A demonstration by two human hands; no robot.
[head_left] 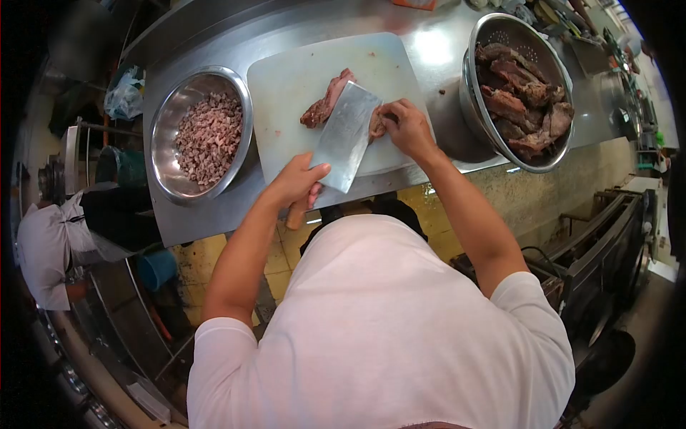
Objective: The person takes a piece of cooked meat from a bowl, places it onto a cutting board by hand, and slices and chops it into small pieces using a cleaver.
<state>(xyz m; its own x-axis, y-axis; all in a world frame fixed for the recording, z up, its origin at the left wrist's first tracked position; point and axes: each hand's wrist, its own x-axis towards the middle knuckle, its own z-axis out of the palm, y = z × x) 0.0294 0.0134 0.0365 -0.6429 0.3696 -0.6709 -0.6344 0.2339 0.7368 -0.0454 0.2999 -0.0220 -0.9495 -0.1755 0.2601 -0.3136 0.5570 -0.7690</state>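
Observation:
My left hand (294, 181) is closed around the wooden handle of a cleaver (348, 136), its broad blade slanting over the white cutting board (286, 79). On the right side of the blade, my right hand (408, 129) grips a piece of cooked meat (376, 127) with bent fingers. Left of the blade lies another strip of meat (329, 100), partly covered by the steel. The blade hides the board beneath it, so I cannot tell whether it touches the meat.
A steel bowl (158, 161) of diced meat stands left of the board. To the right, a metal colander (480, 37) holds several large meat pieces. The steel table's (443, 93) front edge runs just before me. A person in white (46, 247) is at far left.

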